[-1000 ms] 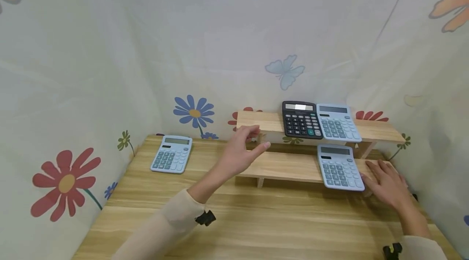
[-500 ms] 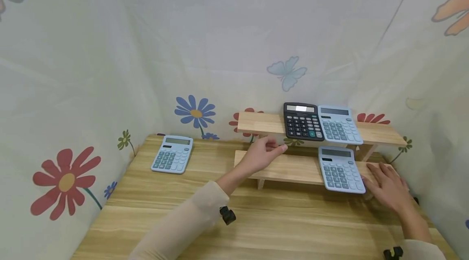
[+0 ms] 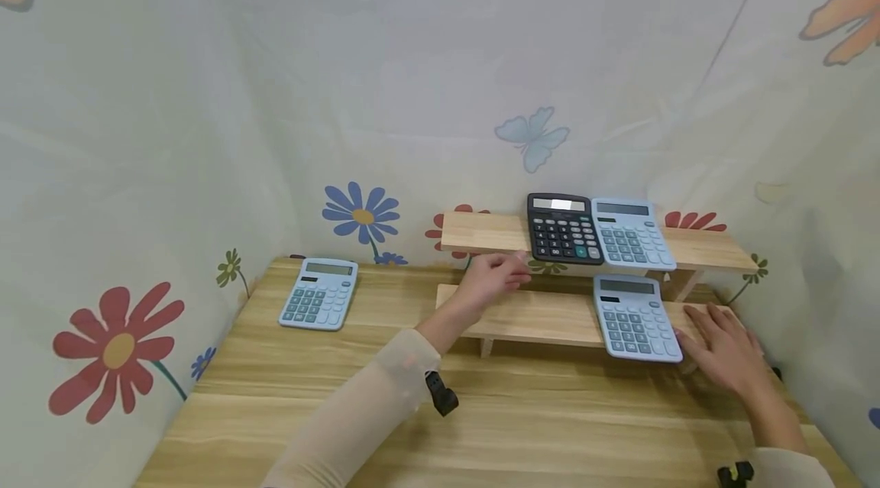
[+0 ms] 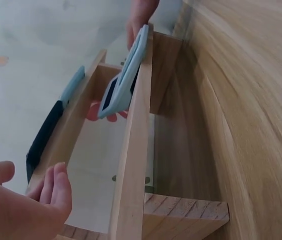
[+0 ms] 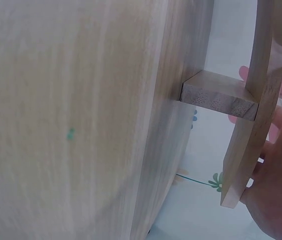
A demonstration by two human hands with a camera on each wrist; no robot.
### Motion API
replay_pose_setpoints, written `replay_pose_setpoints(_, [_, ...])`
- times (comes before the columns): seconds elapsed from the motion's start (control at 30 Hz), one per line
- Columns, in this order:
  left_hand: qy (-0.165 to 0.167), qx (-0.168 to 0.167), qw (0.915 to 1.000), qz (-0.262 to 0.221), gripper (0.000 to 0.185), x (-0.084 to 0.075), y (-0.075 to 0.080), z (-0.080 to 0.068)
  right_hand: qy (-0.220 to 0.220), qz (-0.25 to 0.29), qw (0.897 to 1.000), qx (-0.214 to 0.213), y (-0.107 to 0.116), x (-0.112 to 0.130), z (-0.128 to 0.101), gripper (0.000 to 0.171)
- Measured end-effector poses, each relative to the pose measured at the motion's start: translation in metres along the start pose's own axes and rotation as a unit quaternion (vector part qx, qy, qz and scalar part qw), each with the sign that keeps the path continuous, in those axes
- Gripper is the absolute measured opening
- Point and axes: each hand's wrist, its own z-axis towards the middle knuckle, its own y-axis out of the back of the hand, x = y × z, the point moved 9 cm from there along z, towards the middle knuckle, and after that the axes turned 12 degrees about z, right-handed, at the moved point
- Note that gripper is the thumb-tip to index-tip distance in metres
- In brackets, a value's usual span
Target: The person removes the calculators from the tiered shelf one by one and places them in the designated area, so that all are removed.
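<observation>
- left hand, fingers loosely curled and holding nothing, hovers by the black calculator on the upper shelf.
- that calculator overhangs the front edge; a clumsy grab could tip it off.
- right hand lies flat on the lower shelf, touching a blue calculator; a nudge might slide it off.

I count three light blue calculators and one black calculator. I see one two-tier wooden shelf, on one wooden table.
</observation>
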Motion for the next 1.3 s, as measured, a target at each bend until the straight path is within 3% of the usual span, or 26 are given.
replay_pose_setpoints(0.23, [0.002,0.005,0.9989,-0.047,0.038,-0.001,-0.006,0.003,0.0,0.0,1.0,0.002,-0.001,0.0,0.0,0.077])
replay_pose_setpoints(0.7, [0.019,-0.003,0.9977,-0.065,0.03,-0.003,-0.009,0.01,0.003,0.0,1.0,-0.001,-0.001,0.0,-0.001,0.076])
replay_pose_setpoints(1.0, [0.045,0.023,0.9934,-0.103,0.031,0.004,-0.027,0.015,-0.008,-0.003,1.0,0.015,-0.001,-0.001,0.0,0.078])
replay_pose_setpoints(1.3, [0.034,0.015,0.9926,-0.116,0.03,0.005,-0.031,0.019,-0.01,-0.002,1.0,0.008,-0.003,-0.003,0.0,0.079])
